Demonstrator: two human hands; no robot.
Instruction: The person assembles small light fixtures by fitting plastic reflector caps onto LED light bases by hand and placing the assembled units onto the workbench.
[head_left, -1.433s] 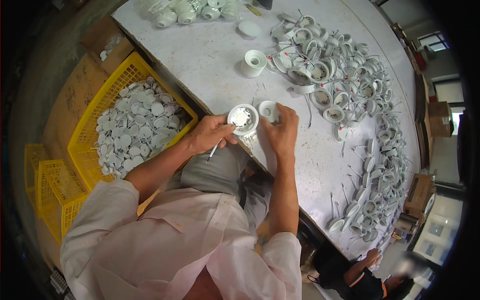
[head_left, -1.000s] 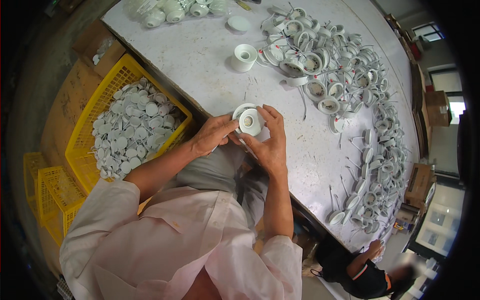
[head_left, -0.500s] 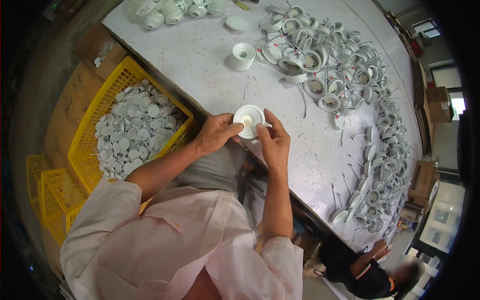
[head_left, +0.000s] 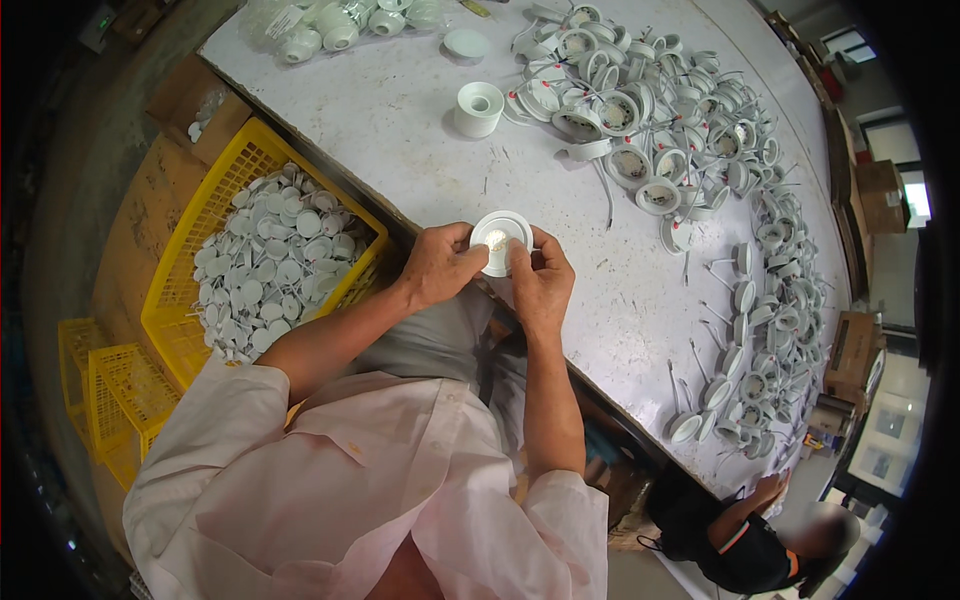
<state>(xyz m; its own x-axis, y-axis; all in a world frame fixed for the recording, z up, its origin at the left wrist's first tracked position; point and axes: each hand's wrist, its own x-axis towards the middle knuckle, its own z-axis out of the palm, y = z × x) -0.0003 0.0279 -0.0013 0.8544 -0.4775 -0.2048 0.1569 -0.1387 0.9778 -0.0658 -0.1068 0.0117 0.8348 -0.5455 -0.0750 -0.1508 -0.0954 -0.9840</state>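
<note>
A round white downlight housing (head_left: 503,224) with a pale yellowish LED disc inside is held at the table's near edge, its open face up toward me. My left hand (head_left: 443,262) grips its left side, thumb pressing near the rim's inside. On the other side my right hand (head_left: 541,280) holds the rim, thumb laid over the inner edge and fingers behind. The fingers under the housing are partly hidden. Beyond them stands a white cylindrical piece (head_left: 479,108) with a round hole on top. A white disc (head_left: 466,43) lies farther back.
A large heap of white downlights with wires (head_left: 655,195) spreads along the table (head_left: 430,165). Bagged white cups (head_left: 340,28) lie at the far left. Left of me, a yellow basket (head_left: 165,285) holds many white discs. Another person (head_left: 750,545) sits at lower right.
My right thumb has shifted slightly left over the housing's inside, and the right fingers curl closer round the rim. The housing stays in both hands. The view has shifted slightly.
</note>
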